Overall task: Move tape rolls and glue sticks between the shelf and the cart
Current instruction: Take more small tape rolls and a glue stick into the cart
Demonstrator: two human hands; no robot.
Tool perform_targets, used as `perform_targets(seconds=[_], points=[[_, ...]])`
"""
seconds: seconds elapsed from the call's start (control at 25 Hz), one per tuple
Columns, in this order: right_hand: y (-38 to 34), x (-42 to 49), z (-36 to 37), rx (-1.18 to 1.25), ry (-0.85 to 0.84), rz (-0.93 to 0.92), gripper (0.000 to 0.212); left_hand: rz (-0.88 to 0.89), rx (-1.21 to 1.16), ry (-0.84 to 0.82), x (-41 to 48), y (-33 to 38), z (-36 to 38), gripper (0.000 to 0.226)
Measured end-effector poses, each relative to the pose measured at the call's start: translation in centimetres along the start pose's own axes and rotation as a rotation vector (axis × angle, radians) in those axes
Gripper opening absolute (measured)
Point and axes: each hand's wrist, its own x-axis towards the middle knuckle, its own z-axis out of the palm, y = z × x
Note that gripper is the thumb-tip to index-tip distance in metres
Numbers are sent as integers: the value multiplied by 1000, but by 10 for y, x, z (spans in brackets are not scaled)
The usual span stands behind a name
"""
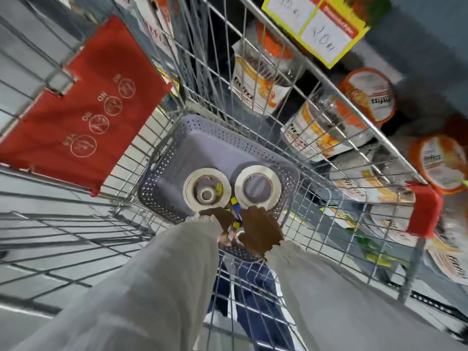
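Observation:
A grey perforated basket (162, 183) sits in the wire cart (314, 79). Two large white tape rolls lie flat in it: the left roll (188, 188) with a smaller roll (207, 194) inside its core, and the right roll (258, 172). Both my hands reach into the basket's near end. My left hand (219, 216) and my right hand (260, 230) are close together around blue-and-yellow glue sticks (236, 211) and a small white roll (238, 235). Which hand grips which item is hidden by the fingers.
The cart's red child-seat flap (83, 110) is at the left and its red handle end (424, 211) at the right. Behind the right cart wall a shelf holds orange-and-white tubs (369, 95) under a yellow price sign (316, 24).

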Motion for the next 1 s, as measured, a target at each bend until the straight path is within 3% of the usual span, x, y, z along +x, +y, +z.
perform_targets(seconds=[0.04,0.12,0.24,0.4,0.56,0.72,0.8,1.0], points=[[4,2,-1,-23,8,-28,51,-33,-113,13,0,4,-5,43],[12,12,-4,-61,66,-37,57,3,-101,3,2,7,-13,42],[21,30,-5,-133,69,18,44,-5,-168,3,5,10,-26,41],[25,37,-2,-231,41,25,37,-161,-39,266,5,13,-29,35],[20,42,-3,-297,49,46,27,-212,21,381,16,21,-28,36],[18,44,-12,-352,62,27,23,-287,-108,417,17,31,-23,43],[14,38,-19,-298,81,42,27,-302,-169,436,10,27,-27,52],[-11,1,-71,112,185,58,49,-188,-227,383,-56,7,-83,67]])
